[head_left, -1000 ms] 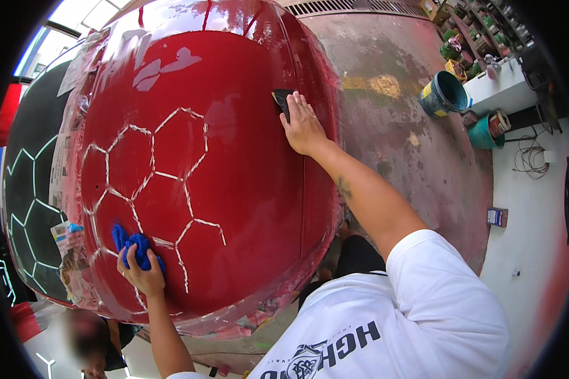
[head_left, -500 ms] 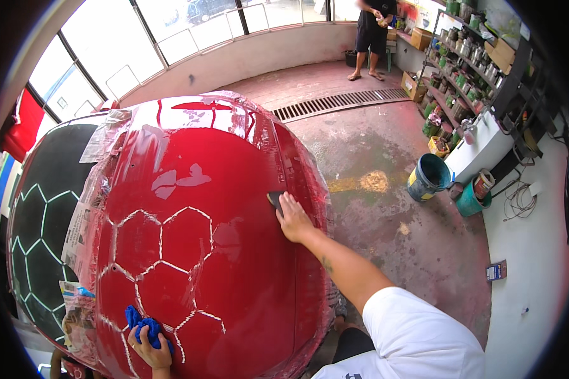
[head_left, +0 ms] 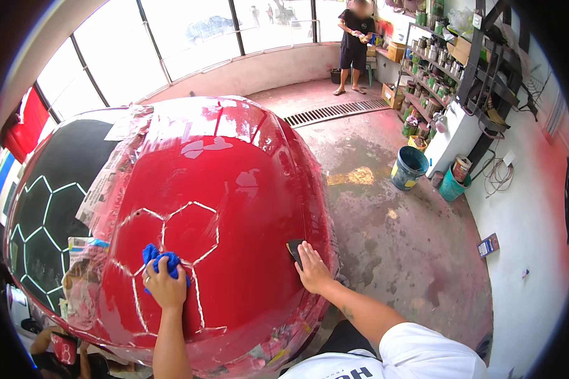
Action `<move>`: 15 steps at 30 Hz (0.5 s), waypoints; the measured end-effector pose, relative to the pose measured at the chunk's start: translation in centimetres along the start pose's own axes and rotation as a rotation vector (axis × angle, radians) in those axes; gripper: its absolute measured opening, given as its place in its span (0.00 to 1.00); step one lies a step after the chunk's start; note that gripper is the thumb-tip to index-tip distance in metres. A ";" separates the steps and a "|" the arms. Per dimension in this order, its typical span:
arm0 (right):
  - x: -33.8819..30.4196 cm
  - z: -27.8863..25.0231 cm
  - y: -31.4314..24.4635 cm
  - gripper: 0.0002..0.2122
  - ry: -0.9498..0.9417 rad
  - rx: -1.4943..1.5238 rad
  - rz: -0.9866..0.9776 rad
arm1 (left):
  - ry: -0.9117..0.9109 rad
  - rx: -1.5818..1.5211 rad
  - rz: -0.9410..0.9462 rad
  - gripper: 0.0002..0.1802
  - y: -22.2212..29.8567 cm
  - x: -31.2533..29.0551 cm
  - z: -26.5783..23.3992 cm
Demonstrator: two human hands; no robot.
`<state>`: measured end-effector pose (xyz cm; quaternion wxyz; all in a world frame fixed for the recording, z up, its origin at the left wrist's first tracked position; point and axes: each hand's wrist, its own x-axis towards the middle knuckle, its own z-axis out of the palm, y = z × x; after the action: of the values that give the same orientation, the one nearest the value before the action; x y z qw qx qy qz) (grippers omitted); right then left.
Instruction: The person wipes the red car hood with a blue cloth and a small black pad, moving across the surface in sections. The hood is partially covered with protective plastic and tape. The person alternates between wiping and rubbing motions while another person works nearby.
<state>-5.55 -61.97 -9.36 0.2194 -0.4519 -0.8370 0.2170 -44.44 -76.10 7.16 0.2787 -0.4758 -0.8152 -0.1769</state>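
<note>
Two at once on red panel (head_left: 259,208): clutches blue cloth (head_left: 165,260) in left hand (head_left: 168,285), grips dark pad (head_left: 293,251), poking out leftward, under straight-fingered right hand (head_left: 314,270).

Between the left hand (head_left: 166,285) at lower left of centre and the right hand (head_left: 312,270) just right of centre, the red panel (head_left: 253,215) leaves a broad passage up mid-frame. The blue cloth (head_left: 162,258) and black pad (head_left: 294,251) narrow its sides. Right of centre, floor (head_left: 392,252) lies open below the dark bucket (head_left: 406,177) and teal bucket (head_left: 450,187).
</note>
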 end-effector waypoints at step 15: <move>-10.1 2.6 -10.0 0.33 0.042 0.023 0.204 | -0.073 0.023 -0.048 0.24 -0.7 -0.8 -1.5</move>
<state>-8.64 -76.01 -7.58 0.2191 -0.5366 -0.7793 0.2381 -44.28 -77.80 7.78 0.2500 -0.4593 -0.8379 -0.1568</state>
